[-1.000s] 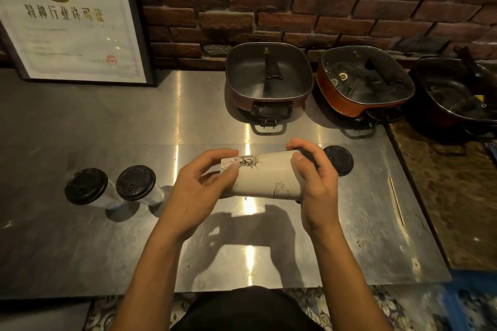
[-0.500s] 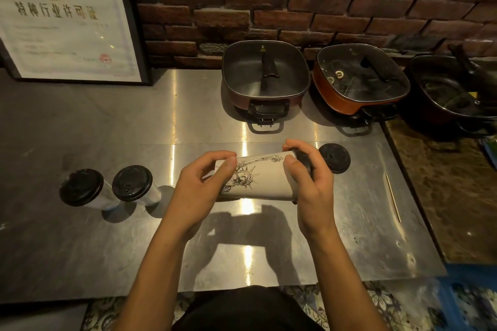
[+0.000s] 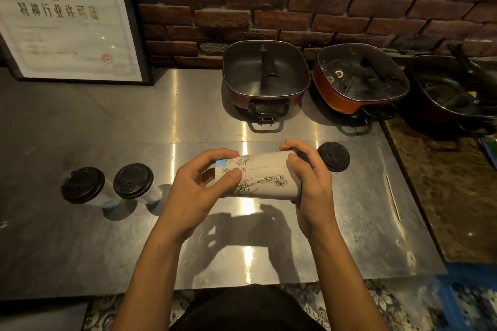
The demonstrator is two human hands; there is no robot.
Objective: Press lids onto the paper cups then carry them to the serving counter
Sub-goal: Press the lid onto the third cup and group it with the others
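- Sideways above the steel counter (image 3: 80, 250), a printed paper cup (image 3: 262, 177) is held at both ends.
- Left hand (image 3: 199, 193) pinches its base; right hand (image 3: 309, 183) wraps the lidded mouth.
- Loose lid (image 3: 334, 156) just right; two lidded cups (image 3: 107, 187) stand left.

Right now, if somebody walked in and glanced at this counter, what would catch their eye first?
Probably the printed paper cup held sideways above the middle of the steel counter, the left hand at its base and the right hand over its mouth end. Next, two lidded cups standing to the left, a loose black lid just right of the hands, and three square electric pots along the brick wall.
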